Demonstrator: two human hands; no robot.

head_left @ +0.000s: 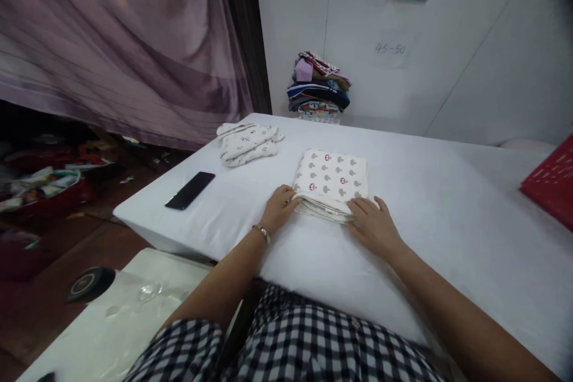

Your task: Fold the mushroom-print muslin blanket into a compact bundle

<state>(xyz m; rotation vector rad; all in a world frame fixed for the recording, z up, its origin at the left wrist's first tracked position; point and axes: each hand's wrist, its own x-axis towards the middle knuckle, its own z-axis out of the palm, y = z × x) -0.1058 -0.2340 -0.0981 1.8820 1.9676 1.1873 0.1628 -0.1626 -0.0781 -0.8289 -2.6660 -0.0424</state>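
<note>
A white folded cloth printed with grey and red motifs lies on the white-covered table in front of me. My left hand pinches its near left corner, with the fingertips at the edge of the layers. At the near right corner, my right hand has its fingers over the top and the thumb lower down by the edge. The stacked layers show along the near side between both hands. A second white printed cloth, loosely bundled, rests farther back on the left.
A black phone lies near the left edge of the table. Folded garments are piled against the back wall. Something red sits at the right edge. A lower white surface with clear plastic is at lower left.
</note>
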